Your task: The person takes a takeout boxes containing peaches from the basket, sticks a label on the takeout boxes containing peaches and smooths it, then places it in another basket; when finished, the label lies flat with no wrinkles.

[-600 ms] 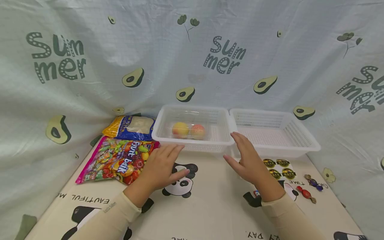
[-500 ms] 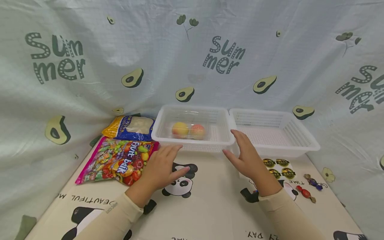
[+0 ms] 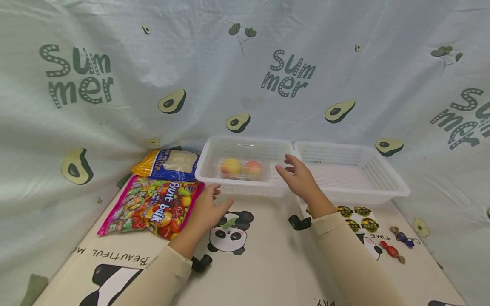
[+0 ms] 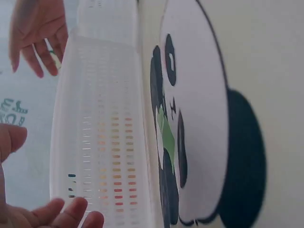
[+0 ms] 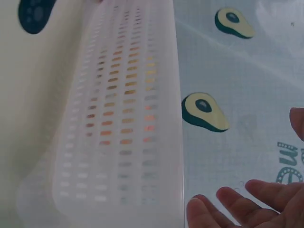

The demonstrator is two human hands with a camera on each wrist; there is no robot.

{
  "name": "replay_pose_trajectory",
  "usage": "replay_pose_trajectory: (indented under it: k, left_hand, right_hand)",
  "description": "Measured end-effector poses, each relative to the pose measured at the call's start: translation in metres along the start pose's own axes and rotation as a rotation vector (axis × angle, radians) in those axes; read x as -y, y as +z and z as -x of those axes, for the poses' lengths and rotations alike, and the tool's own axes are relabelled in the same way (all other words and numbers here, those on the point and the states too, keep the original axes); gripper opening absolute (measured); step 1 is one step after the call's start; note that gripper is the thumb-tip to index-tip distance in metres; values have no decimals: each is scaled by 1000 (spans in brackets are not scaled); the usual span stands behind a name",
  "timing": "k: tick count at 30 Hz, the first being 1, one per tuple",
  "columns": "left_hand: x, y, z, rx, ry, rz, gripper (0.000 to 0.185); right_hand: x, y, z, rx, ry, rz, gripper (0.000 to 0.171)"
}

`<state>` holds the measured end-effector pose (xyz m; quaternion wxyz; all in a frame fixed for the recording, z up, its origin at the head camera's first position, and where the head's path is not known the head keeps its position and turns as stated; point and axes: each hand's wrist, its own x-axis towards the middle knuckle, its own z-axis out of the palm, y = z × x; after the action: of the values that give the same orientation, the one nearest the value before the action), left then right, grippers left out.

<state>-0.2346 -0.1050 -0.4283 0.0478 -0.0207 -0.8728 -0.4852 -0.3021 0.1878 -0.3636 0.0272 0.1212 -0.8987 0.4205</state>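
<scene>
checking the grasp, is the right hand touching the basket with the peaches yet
Apart. The left wrist view shows open background between the right hand and the basket rim.

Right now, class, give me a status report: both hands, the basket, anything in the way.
Left hand open at the basket front rim. Right hand open over its right rim. Clear box with two fruits inside. Nothing between hands and basket.

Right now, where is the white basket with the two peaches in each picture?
Head view: the basket with the peaches sits mid-table, between the left hand and the right hand.
Left wrist view: its slotted wall runs top to bottom, left of centre.
Right wrist view: its slotted wall fills the middle, peach colours showing through.
Shared landmark: the orange glow of the peaches behind the slots.
</scene>
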Motion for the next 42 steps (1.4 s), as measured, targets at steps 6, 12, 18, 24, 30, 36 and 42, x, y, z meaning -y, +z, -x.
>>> replay_pose_trajectory:
  k: [6, 12, 18, 24, 30, 36, 42]
  left_hand:
    - [1, 2, -7, -80, -130, 217, 69]
    - [0, 5, -13, -174, -211, 384, 70]
    - [-5, 7, -17, -268, -267, 529, 69]
    - [-5, 13, -22, -348, -279, 627, 68]
    - [-4, 15, -33, -412, -276, 665, 68]
    - [-2, 14, -36, -429, -292, 672, 67]
    - [2, 16, -37, -437, -280, 671, 69]
  right_hand:
    - [3, 5, -24, 51, 112, -26, 79]
    - [6, 11, -46, 130, 243, -125, 81]
    - [14, 25, -62, 184, 362, -256, 87]
    - [16, 34, -71, 207, 442, -259, 93]
    - [17, 36, -77, 159, 507, -291, 95]
    - [14, 40, -82, 212, 563, -262, 86]
    - [11, 44, -87, 247, 566, -236, 78]
